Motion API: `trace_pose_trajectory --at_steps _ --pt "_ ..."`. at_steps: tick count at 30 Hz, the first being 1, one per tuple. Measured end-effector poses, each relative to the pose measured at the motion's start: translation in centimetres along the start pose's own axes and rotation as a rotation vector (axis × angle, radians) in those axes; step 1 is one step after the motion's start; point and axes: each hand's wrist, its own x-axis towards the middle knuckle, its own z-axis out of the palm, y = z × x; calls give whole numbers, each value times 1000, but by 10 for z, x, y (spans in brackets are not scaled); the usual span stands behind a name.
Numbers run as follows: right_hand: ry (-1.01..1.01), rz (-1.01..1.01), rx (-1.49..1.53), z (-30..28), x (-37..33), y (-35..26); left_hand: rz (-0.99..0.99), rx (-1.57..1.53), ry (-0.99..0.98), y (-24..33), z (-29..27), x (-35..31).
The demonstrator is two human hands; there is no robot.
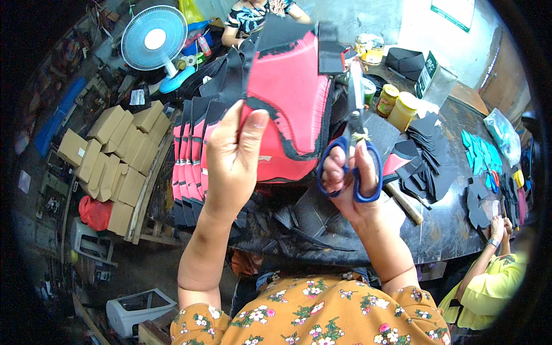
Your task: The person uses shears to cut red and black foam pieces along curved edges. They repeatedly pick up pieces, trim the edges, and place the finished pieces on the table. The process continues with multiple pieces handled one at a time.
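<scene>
My left hand (pixel 233 158) is closed on a pink and black sewn piece (pixel 287 98), which looks like a shoe upper, holding it up over the table with the thumb on its near face. In my right hand (pixel 356 198) is a pair of scissors (pixel 376 167) with blue handles, fingers and thumb through the loops. Their blades point away from me, just right of the piece and apart from it as far as I can see. A row of similar pink and black pieces (pixel 185 155) stands to the left of my left hand.
Black cut pieces (pixel 425 164) and a wooden-handled tool (pixel 405 204) lie right of the scissors, with yellow jars (pixel 403 112) behind. Cardboard boxes (pixel 118 144) and a fan (pixel 154 43) stand left. One person (pixel 261 11) sits opposite; another in yellow (pixel 489 282) works at right.
</scene>
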Motion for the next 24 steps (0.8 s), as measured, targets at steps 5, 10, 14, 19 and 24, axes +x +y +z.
trace_pose_trajectory --at_steps 5,10,14,19,24 --pt "-49 -135 -202 -12 -2 -5 -13 -35 526 -13 -34 -29" --pt "-78 146 -369 -10 -11 31 88 -34 172 -20 -47 -88" --pt "269 222 -324 -12 -7 44 175 321 -599 -18 -46 -122" --pt "28 171 -812 -21 2 35 -39 296 -316 -20 -43 -147" --pt "-171 161 -927 -16 9 34 -965 -702 122 -77 -49 -140"
